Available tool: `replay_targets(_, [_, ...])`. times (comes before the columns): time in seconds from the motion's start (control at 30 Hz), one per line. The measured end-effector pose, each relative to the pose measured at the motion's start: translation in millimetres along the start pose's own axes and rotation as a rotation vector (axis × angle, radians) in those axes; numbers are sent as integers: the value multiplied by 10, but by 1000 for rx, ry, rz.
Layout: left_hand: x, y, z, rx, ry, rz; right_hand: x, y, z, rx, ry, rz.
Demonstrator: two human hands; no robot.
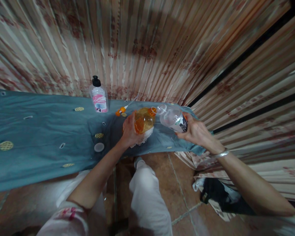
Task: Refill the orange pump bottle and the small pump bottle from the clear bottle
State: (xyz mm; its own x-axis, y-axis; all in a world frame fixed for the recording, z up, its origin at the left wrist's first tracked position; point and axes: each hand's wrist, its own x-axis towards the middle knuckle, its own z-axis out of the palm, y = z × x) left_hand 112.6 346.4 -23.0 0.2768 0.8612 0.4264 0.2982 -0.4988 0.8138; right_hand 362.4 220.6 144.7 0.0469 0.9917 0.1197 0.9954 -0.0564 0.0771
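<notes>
My left hand [131, 131] is wrapped round an orange see-through bottle [145, 119], which leans to the right. In my right hand [195, 129] is a clear plastic bottle [172, 118] with a dark and white label, tilted so its mouth points left. The two bottle mouths meet or nearly meet; I cannot tell whether they touch. Under the orange bottle a white cloth [148, 136] partly shows. An orange pump top [121, 110] with a thin tube lies on the bed-like surface behind my left hand.
A clear bottle with a black cap and pink label [100, 101] stands at the back. A round whitish lid [99, 147] lies on the teal cloth [44, 131]. Pleated curtains [147, 49] hang behind and to the right. Dark and white fabric [218, 195] lies on the tiled floor.
</notes>
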Motion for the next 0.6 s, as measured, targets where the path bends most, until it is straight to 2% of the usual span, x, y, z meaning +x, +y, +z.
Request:
replay_targets(0.33, [-11, -104, 66, 1, 41, 27, -16, 65, 118, 29, 64, 1])
replay_targets(0.6, [-21, -132, 60, 15, 36, 71, -73, -52, 222, 199, 107, 63])
